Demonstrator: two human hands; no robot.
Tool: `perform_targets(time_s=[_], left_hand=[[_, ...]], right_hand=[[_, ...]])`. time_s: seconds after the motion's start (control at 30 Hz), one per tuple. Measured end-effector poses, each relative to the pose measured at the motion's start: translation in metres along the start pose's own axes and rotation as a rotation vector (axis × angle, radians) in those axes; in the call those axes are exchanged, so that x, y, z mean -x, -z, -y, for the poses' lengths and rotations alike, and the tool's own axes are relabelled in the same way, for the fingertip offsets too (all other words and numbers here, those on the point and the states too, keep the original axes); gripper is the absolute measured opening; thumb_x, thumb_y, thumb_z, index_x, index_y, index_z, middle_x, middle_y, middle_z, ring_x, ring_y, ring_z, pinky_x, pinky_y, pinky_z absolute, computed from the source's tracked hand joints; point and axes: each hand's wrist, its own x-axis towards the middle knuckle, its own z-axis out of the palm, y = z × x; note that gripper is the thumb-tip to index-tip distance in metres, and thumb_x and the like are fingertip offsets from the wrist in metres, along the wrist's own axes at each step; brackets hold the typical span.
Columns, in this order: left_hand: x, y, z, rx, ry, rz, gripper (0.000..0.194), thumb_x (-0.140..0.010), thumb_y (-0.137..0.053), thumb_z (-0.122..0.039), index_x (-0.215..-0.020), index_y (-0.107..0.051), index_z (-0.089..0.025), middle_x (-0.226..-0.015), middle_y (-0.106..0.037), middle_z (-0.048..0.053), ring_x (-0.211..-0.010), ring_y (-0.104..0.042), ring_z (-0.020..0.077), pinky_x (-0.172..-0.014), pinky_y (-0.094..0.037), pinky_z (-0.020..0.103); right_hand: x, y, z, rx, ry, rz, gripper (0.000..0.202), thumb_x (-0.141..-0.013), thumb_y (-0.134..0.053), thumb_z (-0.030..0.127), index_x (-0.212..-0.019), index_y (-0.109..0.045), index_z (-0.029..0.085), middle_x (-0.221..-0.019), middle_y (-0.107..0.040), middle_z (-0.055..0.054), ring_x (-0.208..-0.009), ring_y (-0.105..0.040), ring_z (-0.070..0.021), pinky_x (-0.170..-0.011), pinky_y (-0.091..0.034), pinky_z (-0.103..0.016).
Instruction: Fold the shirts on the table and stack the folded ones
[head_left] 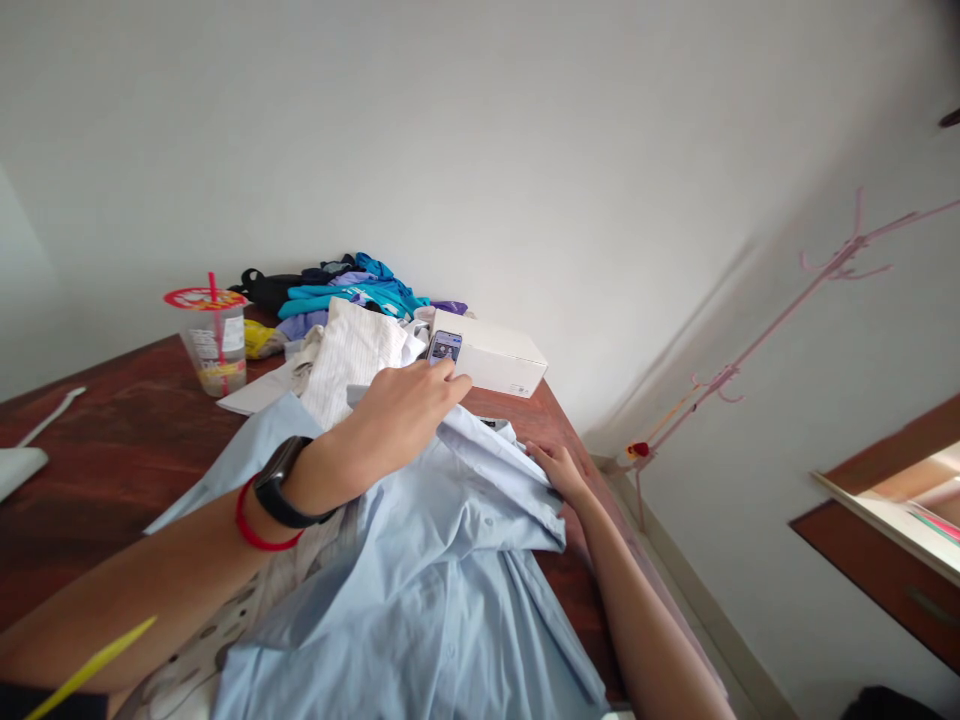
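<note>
A light blue button-up shirt (427,580) lies spread toward me over the table's near part. My left hand (409,415) is closed at the shirt's upper part, its fingers curled around the fabric just in front of a propped phone (445,348); the fingertips are partly hidden. At the shirt's upper right edge, my right hand (559,470) has its fingers closed on the cloth. A folded strip of the shirt runs between the two hands. Under the shirt, at the left, some pale patterned cloth (217,640) shows.
The phone leans on a white box (499,352). Behind lie a striped white cloth (356,350) and a pile of coloured clothes (352,290). A plastic cup with a red straw (214,345) stands left on the wooden table (97,430). A pink coat rack (787,290) is to the right.
</note>
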Motion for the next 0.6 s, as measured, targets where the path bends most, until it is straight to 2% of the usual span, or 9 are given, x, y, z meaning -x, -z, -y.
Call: perform_targets(time_s=[0.07, 0.13, 0.2, 0.3, 0.37, 0.47, 0.53, 0.6], left_hand=[[0.004, 0.003, -0.004, -0.054, 0.007, 0.079, 0.037, -0.085, -0.051, 0.004, -0.108, -0.065, -0.022, -0.104, -0.069, 0.009, -0.094, -0.069, 0.0261, -0.071, -0.05, 0.031], [0.008, 0.002, -0.003, -0.091, 0.02, 0.287, 0.033, -0.085, -0.058, 0.001, -0.11, -0.066, -0.018, -0.101, -0.071, 0.011, -0.093, -0.071, 0.0288, -0.073, -0.052, 0.034], [0.009, -0.005, 0.001, -0.073, 0.019, 0.511, 0.03, -0.083, -0.072, -0.014, -0.112, -0.068, -0.015, -0.102, -0.074, 0.013, -0.094, -0.072, 0.0328, -0.076, -0.054, 0.038], [0.0, -0.02, 0.007, 0.092, -0.044, 0.715, 0.061, -0.074, -0.085, -0.048, -0.124, -0.067, -0.018, -0.118, -0.073, 0.016, -0.106, -0.07, 0.0375, -0.084, -0.054, 0.041], [-0.009, -0.032, 0.008, 0.212, -0.09, 0.798, 0.066, -0.077, -0.079, -0.059, -0.128, -0.066, -0.02, -0.124, -0.072, 0.016, -0.11, -0.069, 0.0375, -0.085, -0.054, 0.041], [-0.02, -0.049, 0.008, 0.317, -0.117, 0.875, 0.059, -0.089, -0.062, -0.067, -0.119, -0.072, -0.017, -0.121, -0.073, 0.018, -0.108, -0.07, 0.0383, -0.086, -0.053, 0.043], [-0.025, -0.062, 0.011, 0.378, -0.105, 0.858, 0.064, -0.098, -0.042, -0.068, -0.112, -0.075, -0.015, -0.122, -0.073, 0.019, -0.113, -0.068, 0.0385, -0.091, -0.051, 0.044], [-0.028, -0.073, 0.019, 0.456, -0.085, 0.829, 0.067, -0.102, -0.033, -0.066, -0.115, -0.075, -0.016, -0.129, -0.071, 0.018, -0.118, -0.066, 0.0366, -0.096, -0.049, 0.043]], right_hand=[[0.0, -0.001, -0.001, -0.022, -0.002, -0.012, 0.054, -0.087, -0.057, 0.065, -0.076, -0.075, 0.015, -0.059, -0.055, -0.001, -0.062, -0.05, -0.0177, -0.058, -0.036, -0.028], [-0.001, -0.003, -0.003, -0.039, 0.001, -0.035, 0.057, -0.085, -0.059, 0.068, -0.076, -0.075, 0.014, -0.055, -0.05, 0.0, -0.058, -0.046, -0.0159, -0.056, -0.033, -0.028], [-0.001, -0.004, -0.003, -0.056, 0.004, -0.044, 0.058, -0.083, -0.06, 0.069, -0.075, -0.074, 0.013, -0.053, -0.048, 0.001, -0.055, -0.042, -0.0145, -0.054, -0.031, -0.027], [-0.001, -0.005, -0.004, -0.056, -0.012, -0.029, 0.058, -0.083, -0.059, 0.069, -0.075, -0.075, 0.013, -0.052, -0.044, 0.002, -0.054, -0.039, -0.0134, -0.053, -0.029, -0.027], [-0.001, -0.004, -0.005, -0.039, -0.008, -0.028, 0.057, -0.084, -0.059, 0.068, -0.076, -0.076, 0.013, -0.052, -0.043, 0.002, -0.055, -0.04, -0.0138, -0.053, -0.029, -0.027], [-0.002, -0.004, -0.006, -0.026, 0.006, -0.035, 0.057, -0.084, -0.059, 0.067, -0.077, -0.077, 0.013, -0.053, -0.044, 0.002, -0.056, -0.042, -0.0144, -0.054, -0.03, -0.027], [-0.002, -0.004, -0.007, -0.028, 0.004, -0.03, 0.058, -0.085, -0.058, 0.068, -0.077, -0.077, 0.013, -0.052, -0.043, 0.002, -0.055, -0.041, -0.014, -0.053, -0.029, -0.027], [-0.002, -0.003, -0.006, -0.039, -0.001, -0.029, 0.06, -0.084, -0.058, 0.069, -0.078, -0.077, 0.013, -0.051, -0.041, 0.003, -0.053, -0.039, -0.0134, -0.053, -0.029, -0.027]])
